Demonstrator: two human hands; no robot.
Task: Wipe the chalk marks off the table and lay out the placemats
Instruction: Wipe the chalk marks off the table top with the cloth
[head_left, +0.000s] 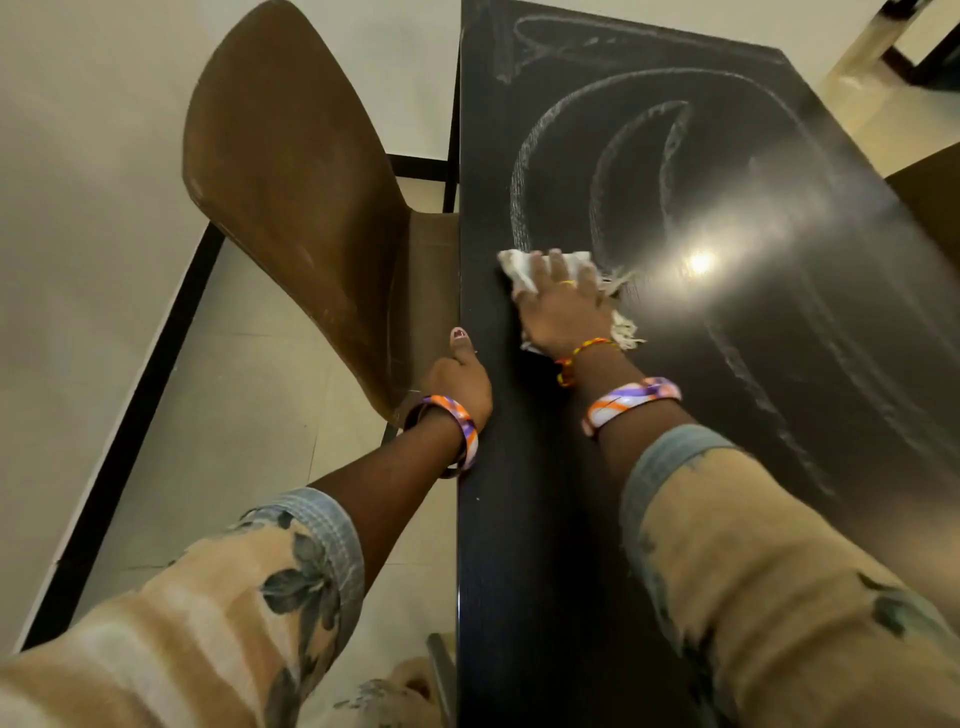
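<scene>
Wiping is the step in hand. Nearest, the left hand (460, 382) is curled over the near long edge of the black table (540, 545), thumb up, bracing. Just beyond, a white cloth (519, 267) is pressed flat to the tabletop under the spread fingers of the right hand (561, 306). Farther off, the chalk marks (524, 171) are seen largely intact, looping toward the far end. No placemats can be seen. Next, the cloth would likely need to be swept forward across those curves under steady pressure.
</scene>
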